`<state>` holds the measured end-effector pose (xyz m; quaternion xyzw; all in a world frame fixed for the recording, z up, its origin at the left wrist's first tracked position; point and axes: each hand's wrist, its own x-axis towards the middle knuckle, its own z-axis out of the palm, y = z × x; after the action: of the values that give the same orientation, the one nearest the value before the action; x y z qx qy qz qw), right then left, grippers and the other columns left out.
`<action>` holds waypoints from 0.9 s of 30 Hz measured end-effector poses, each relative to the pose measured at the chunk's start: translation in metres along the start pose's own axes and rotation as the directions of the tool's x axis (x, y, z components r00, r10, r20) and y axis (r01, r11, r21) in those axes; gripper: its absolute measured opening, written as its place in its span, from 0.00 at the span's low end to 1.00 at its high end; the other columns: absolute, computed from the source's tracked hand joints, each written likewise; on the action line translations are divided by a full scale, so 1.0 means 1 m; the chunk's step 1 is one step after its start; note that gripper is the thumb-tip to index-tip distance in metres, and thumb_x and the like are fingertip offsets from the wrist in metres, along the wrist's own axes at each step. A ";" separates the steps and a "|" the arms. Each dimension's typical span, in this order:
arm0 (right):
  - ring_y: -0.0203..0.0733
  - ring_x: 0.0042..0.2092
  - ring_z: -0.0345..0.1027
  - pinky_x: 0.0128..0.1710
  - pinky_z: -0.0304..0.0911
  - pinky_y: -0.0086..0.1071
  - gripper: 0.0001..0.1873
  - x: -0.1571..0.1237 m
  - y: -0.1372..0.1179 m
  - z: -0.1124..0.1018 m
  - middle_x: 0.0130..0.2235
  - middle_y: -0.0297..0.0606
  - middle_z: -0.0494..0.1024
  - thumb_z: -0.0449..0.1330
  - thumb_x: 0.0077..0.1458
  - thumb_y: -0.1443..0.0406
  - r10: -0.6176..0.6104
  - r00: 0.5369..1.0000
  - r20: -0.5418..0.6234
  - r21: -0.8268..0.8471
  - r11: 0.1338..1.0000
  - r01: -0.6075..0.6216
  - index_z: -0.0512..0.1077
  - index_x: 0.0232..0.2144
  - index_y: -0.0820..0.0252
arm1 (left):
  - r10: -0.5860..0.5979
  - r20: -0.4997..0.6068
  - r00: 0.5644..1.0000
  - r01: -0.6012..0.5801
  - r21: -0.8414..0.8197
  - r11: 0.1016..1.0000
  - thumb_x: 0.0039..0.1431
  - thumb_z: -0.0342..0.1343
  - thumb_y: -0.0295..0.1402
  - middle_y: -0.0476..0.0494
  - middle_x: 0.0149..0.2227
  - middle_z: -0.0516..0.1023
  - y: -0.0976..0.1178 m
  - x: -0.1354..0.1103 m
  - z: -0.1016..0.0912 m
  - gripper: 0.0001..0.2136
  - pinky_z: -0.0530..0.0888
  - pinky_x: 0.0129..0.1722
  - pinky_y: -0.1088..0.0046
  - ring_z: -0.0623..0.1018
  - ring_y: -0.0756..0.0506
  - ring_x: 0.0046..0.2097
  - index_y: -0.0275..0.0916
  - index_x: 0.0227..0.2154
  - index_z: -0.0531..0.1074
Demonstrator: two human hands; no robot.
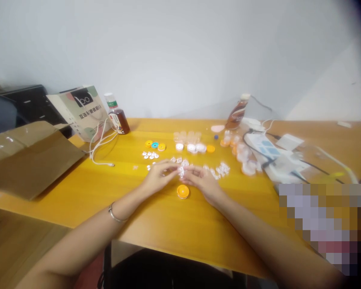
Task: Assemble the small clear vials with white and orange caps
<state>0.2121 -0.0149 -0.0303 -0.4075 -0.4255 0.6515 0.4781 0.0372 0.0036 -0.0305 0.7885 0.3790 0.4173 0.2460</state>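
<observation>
My left hand (pixel 160 175) and my right hand (pixel 202 180) meet over the middle of the table, fingertips closed together on a small white plastic piece (pixel 181 172). Its exact shape is blurred. Just below the fingers an orange round cap (pixel 183 192) lies on the wood. Behind the hands are loose small white parts (pixel 222 170), partly hidden by my fingers. Small white discs with stems (pixel 150 155) lie to the left. Farther back, yellow and blue round caps (pixel 155 145), white caps (pixel 191 147) and clear cups (pixel 187 137) form rows.
An open cardboard box (pixel 33 160), a paper bag (pixel 84 110) and a dark bottle (pixel 119 118) with a white cable (pixel 100 146) stand left. A brown drink bottle (pixel 238 112), clear containers with orange parts (pixel 243 156) and a cable-covered power strip (pixel 276 156) occupy the right.
</observation>
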 end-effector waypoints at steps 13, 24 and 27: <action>0.33 0.27 0.71 0.36 0.69 0.32 0.12 0.002 -0.002 0.002 0.25 0.31 0.76 0.67 0.36 0.62 -0.097 0.995 -0.016 -0.118 0.989 0.094 0.72 0.27 0.61 | -0.141 0.007 0.990 0.140 -0.136 0.981 0.53 0.56 0.32 0.42 0.35 0.77 -0.001 -0.001 0.006 0.13 0.73 0.39 0.73 0.76 0.49 0.36 0.35 0.42 0.71; 0.35 0.28 0.70 0.36 0.67 0.33 0.12 0.000 -0.001 0.004 0.25 0.31 0.75 0.64 0.40 0.61 -0.129 0.992 -0.011 -0.187 0.974 0.125 0.71 0.28 0.60 | -0.297 0.093 0.950 0.311 -0.350 0.884 0.50 0.59 0.36 0.42 0.32 0.77 -0.001 0.003 0.008 0.11 0.72 0.40 0.71 0.76 0.48 0.34 0.33 0.32 0.72; 0.36 0.31 0.70 0.37 0.66 0.34 0.12 -0.001 -0.005 0.002 0.29 0.33 0.74 0.61 0.44 0.59 -0.139 0.990 0.030 -0.274 0.951 0.142 0.68 0.31 0.59 | -0.311 0.090 0.946 0.322 -0.355 0.877 0.49 0.59 0.36 0.43 0.32 0.76 -0.003 0.004 0.006 0.11 0.72 0.39 0.71 0.75 0.49 0.34 0.33 0.32 0.72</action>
<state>0.2115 -0.0149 -0.0252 -0.4355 -0.5422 0.5523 0.4597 0.0425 0.0078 -0.0336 0.6625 0.4146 0.4225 0.4590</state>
